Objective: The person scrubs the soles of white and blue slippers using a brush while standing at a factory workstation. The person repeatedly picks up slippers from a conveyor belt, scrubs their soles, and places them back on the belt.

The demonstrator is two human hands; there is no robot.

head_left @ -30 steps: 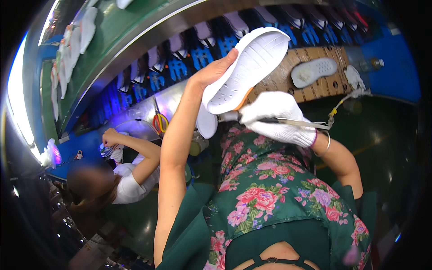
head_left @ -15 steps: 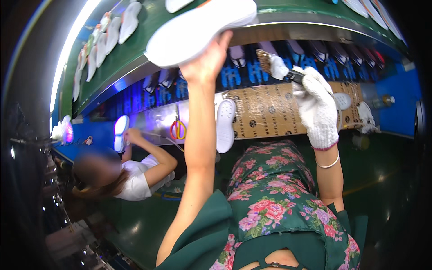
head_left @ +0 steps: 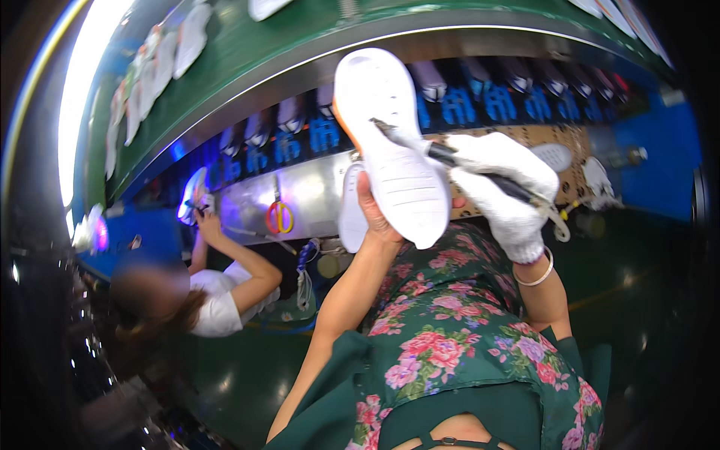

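In front of me my left hand point(head_left: 375, 216) grips a white shoe sole point(head_left: 409, 180) near its pointed lower end, the thumb on the near edge and fingertips showing at the far side. The sole stands nearly upright in view, its grooved face toward me, an orange strip along its left edge. My right hand point(head_left: 504, 176), in a white knitted glove, is closed around the black handle of a brush point(head_left: 442, 154). The dark bristles lie over the sole's middle and seem to touch it. Another white sole point(head_left: 351, 214) is partly hidden behind the held one.
A green conveyor belt point(head_left: 300, 64) with white soles curves across the top. Beneath it shoes hang in a row on blue holders point(head_left: 457, 106). On the bench are yellow-and-red scissors point(head_left: 279, 216) and a perforated white sole point(head_left: 553, 156). A co-worker point(head_left: 217, 300) handles a shoe at the left.
My left hand has lowered the sole from above the belt's edge, turning it upright in front of me. My right hand has moved the brush down and left onto the sole.
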